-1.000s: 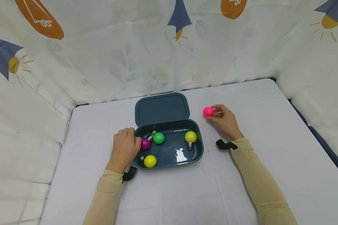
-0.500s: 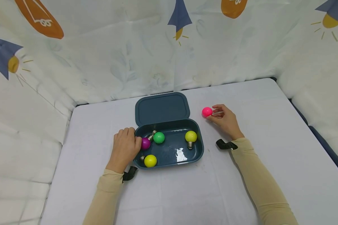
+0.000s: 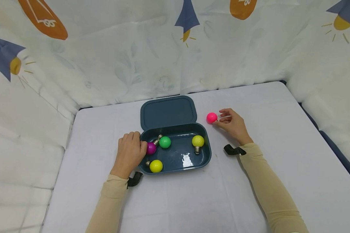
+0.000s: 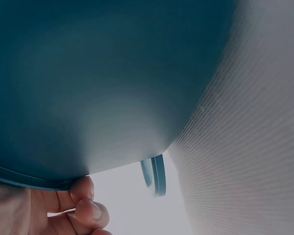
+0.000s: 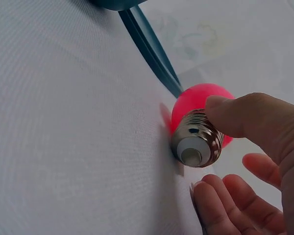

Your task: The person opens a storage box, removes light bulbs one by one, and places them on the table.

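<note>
**Pink bulb (image 3: 212,117) beside box (image 3: 175,154): hand positions**

Clock positions are read in the head view from the box center, with 12 o'clock at the top of the picture.

The pink bulb lies outside the box at 2 o'clock, on the white-covered table (image 3: 189,200). Its metal base (image 5: 196,139) faces the right hand (image 3: 231,126), which is at the bulb's 4 o'clock side. The right thumb touches the bulb near the base; the remaining fingers are loosely bent and apart from it, so no grasp is formed.

The left hand (image 3: 130,150) grips the box rim at 9 o'clock, thumb on the inner side. Inside the box: purple bulb (image 3: 151,148) at 9 o'clock, partly hidden by that thumb; green bulb (image 3: 165,142) at 10; one yellow bulb (image 3: 198,141) between 2 and 3; a second yellow bulb (image 3: 156,166) at 8.

The blue lid (image 3: 168,113) lies flat at 12 o'clock, along the box's far rim. Beyond it stands a printed fabric wall (image 3: 151,58).
</note>
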The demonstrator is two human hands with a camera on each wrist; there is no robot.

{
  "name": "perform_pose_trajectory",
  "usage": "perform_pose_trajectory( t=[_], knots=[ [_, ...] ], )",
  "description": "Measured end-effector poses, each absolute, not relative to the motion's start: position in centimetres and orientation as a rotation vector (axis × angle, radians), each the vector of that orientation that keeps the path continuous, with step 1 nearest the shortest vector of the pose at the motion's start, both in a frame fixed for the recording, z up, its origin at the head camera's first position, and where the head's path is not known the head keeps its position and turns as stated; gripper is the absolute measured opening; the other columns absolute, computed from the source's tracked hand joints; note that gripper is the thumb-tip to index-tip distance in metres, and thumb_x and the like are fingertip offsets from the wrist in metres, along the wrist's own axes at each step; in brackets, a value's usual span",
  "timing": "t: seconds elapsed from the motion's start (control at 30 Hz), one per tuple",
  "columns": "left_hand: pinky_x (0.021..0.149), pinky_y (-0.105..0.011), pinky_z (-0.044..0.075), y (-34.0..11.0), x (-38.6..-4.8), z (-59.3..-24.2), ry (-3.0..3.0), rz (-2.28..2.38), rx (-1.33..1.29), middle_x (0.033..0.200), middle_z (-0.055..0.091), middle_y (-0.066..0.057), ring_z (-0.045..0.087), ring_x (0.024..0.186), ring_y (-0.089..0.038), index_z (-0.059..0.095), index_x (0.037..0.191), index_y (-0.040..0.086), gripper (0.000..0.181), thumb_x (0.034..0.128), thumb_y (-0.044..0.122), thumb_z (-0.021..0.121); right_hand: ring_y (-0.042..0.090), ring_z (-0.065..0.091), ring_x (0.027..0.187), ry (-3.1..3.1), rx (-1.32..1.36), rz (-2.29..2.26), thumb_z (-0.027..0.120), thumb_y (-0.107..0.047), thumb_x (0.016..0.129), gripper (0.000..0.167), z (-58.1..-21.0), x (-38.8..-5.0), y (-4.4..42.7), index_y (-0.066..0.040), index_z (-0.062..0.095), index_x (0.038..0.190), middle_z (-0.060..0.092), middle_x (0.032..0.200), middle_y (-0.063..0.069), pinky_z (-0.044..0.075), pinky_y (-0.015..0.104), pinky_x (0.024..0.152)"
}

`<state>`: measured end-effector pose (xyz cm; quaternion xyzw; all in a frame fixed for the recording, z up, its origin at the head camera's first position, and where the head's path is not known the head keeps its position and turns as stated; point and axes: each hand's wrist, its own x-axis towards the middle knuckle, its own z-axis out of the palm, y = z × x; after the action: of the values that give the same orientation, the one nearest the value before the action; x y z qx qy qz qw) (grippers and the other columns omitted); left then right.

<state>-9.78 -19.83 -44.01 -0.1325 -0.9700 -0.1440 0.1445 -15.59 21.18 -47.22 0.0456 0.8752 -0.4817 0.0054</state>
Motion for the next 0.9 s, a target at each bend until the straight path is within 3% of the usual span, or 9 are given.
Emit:
perform_pose_trajectory(
  t=[0.6, 0.9],
  knots=[
    [0.069, -0.039, 0.030, -19.8, -9.7, -44.1, -2.782, -0.421, -0.389, 0.071, 0.043, -0.012, 0.041, 0.071, -0.030, 0.049, 0.082, 0.001, 0.017, 0.0938, 0.013, 0.051, 0.026, 0.068, 0.105, 2.753, 0.100, -1.519, 0.083, -0.038, 0.085, 0.064, -46.4, -15.0, 21.1, -0.013, 0.057, 0.138, 0.065, 0.130, 0.013, 0.050, 0.013, 0.083],
    [0.070, -0.040, 0.031, -19.8, -9.8, -44.0, -2.791, -0.420, -0.384, 0.072, 0.044, -0.013, 0.041, 0.071, -0.031, 0.050, 0.083, 0.000, 0.016, 0.0934, 0.012, 0.052, 0.026, 0.070, 0.103, 2.803, 0.020, -1.566, 0.081, -0.031, 0.088, 0.058, -45.7, -14.7, 20.8, -0.010, 0.059, 0.137, 0.066, 0.129, 0.016, 0.051, 0.009, 0.078]
  ],
)
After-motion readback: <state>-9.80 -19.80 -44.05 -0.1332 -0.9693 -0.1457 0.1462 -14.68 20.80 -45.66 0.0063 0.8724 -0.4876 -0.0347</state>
